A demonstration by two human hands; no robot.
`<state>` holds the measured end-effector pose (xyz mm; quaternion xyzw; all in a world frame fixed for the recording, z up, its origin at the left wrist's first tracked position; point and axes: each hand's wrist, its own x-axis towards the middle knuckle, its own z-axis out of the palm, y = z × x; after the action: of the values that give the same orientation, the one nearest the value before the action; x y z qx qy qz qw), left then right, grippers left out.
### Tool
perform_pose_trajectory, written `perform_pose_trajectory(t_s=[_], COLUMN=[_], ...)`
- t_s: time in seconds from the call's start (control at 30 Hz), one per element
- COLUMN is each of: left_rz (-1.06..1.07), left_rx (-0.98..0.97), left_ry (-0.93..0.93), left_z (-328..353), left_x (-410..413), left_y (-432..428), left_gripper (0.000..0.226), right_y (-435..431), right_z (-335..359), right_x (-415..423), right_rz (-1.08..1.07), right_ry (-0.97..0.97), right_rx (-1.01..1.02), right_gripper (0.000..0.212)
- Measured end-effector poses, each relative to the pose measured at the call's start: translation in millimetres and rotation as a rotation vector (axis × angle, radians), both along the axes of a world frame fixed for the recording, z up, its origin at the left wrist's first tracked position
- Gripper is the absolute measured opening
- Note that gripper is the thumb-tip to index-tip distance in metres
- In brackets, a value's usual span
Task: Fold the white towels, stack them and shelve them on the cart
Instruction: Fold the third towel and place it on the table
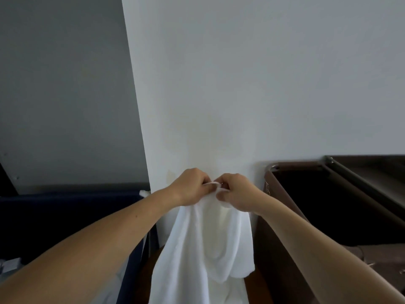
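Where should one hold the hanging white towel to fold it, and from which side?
Probably at its top edge, one corner per hand, from the sides: the white towel hangs bunched from where the left hand and right hand pinch it together.

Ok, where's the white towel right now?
Head view, low centre: the white towel hangs from the left hand and right hand, which pinch its top edge, between a blue bin at left and a brown bin at right.

Our left hand (192, 187) and right hand (235, 194) are bare; both forearms, entering from the lower corners, are bare too.
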<state>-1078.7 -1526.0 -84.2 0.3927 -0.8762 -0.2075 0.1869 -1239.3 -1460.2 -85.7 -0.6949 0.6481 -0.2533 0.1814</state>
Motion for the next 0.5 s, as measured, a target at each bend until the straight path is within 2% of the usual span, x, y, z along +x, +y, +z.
perform_pose_trajectory(t_s=[0.17, 0.33, 0.5], left_rz=[-0.001, 0.028, 0.010], left_rx=[0.095, 0.264, 0.266], left_ry=[0.085, 0.187, 0.091], left_z=[-22, -47, -56], left_x=[11, 47, 67], left_y=[2, 3, 1], left_gripper=[0.046, 0.043, 0.029], right_y=[-1, -6, -15], right_z=[11, 26, 26], right_x=[-5, -40, -53], right_rz=[-0.085, -0.261, -0.321], right_ry=[0.140, 0.067, -0.013], right_rx=[-0.106, -0.184, -0.202], right_gripper=[0.028, 0.029, 0.030])
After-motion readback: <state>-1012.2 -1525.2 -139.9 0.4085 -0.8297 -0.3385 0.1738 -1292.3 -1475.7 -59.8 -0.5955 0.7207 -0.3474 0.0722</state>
